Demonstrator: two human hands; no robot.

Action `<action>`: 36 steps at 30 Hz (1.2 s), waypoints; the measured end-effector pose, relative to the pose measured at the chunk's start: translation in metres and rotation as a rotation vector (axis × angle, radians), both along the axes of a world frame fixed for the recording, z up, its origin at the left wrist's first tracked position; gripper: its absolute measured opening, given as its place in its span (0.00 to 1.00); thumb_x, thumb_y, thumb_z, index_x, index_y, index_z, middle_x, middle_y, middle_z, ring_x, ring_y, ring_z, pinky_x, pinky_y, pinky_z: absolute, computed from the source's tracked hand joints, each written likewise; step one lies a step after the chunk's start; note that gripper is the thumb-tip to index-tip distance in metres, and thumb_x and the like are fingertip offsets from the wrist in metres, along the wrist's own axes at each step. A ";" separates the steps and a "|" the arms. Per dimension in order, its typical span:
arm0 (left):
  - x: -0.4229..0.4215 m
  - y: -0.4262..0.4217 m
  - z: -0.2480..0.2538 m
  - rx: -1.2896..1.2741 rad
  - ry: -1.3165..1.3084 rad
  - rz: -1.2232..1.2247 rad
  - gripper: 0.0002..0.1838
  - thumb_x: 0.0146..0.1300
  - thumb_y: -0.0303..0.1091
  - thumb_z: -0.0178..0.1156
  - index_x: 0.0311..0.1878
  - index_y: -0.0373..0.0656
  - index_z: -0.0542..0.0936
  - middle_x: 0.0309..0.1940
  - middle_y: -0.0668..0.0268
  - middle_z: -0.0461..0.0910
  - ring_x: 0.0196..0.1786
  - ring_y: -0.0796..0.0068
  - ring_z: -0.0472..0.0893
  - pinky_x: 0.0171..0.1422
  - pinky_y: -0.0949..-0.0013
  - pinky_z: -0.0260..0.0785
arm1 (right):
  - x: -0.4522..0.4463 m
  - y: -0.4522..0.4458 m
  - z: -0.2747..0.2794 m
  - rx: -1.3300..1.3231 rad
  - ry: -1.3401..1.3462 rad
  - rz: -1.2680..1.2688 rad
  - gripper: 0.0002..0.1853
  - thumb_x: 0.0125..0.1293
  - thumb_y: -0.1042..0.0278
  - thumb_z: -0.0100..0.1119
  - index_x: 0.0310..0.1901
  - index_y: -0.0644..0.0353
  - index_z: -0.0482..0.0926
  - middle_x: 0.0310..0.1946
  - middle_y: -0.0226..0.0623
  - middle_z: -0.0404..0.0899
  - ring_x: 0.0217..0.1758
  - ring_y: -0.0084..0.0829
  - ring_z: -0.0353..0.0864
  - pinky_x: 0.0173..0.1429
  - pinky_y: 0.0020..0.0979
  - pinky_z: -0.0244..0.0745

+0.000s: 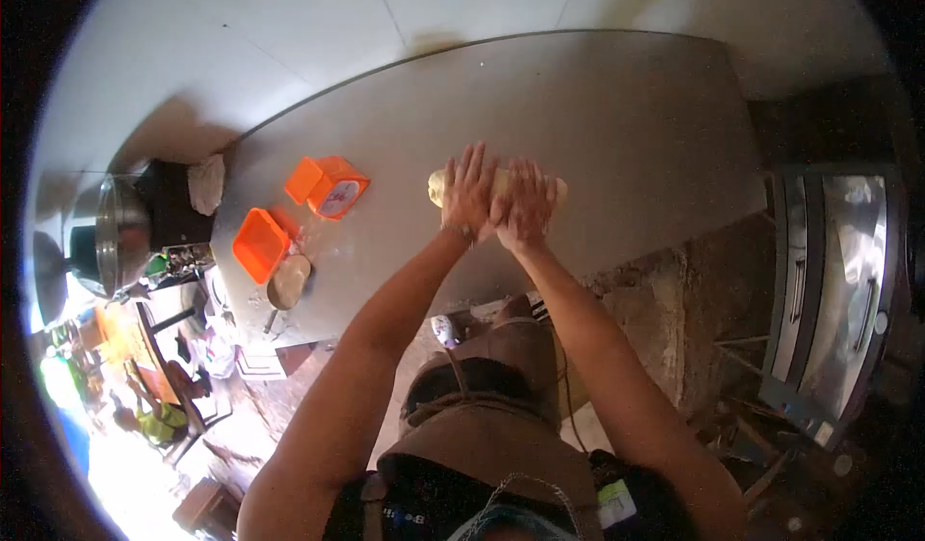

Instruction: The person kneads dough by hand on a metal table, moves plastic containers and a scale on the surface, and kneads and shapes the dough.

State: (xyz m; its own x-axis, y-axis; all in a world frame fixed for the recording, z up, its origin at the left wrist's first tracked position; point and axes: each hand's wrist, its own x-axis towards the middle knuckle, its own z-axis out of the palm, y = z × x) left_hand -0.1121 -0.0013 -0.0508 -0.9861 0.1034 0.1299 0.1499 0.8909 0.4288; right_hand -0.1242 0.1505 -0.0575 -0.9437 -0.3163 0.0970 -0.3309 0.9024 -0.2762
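A pale roll of dough (560, 190) lies crosswise on the grey tabletop (626, 127), both its ends showing past my hands. My left hand (471, 194) rests flat on its left part with the fingers spread and pointing away from me. Beside it, my right hand (526, 202) presses on the right part, fingers also stretched out. The two hands meet near the thumbs. The middle of the dough is hidden under them.
Left on the table are an orange tub (339, 190), an open orange container (258, 246) and a round scoop or pan (288, 283). A cloth (206, 184) hangs at the left corner. A metal oven (840, 281) stands right. Another person (162, 422) is far left.
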 end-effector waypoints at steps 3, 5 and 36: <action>0.088 0.008 0.005 -0.062 0.015 -0.023 0.41 0.73 0.55 0.54 0.85 0.47 0.64 0.87 0.47 0.54 0.90 0.43 0.49 0.91 0.34 0.37 | 0.084 0.018 -0.002 -0.133 0.127 0.011 0.41 0.74 0.48 0.61 0.83 0.59 0.62 0.83 0.50 0.62 0.88 0.55 0.54 0.89 0.65 0.39; 0.132 0.000 0.005 0.116 0.026 -0.086 0.39 0.73 0.51 0.56 0.84 0.47 0.65 0.87 0.47 0.55 0.90 0.42 0.48 0.91 0.34 0.34 | 0.121 0.037 0.007 -0.210 0.108 0.169 0.38 0.76 0.50 0.59 0.82 0.59 0.65 0.83 0.50 0.62 0.89 0.56 0.51 0.89 0.64 0.40; 0.068 0.030 0.059 0.576 0.311 0.025 0.43 0.77 0.67 0.45 0.78 0.38 0.71 0.82 0.45 0.64 0.87 0.46 0.59 0.89 0.40 0.40 | 0.051 0.009 0.045 -0.636 0.156 0.096 0.29 0.84 0.42 0.51 0.68 0.61 0.78 0.64 0.54 0.82 0.69 0.56 0.80 0.74 0.53 0.72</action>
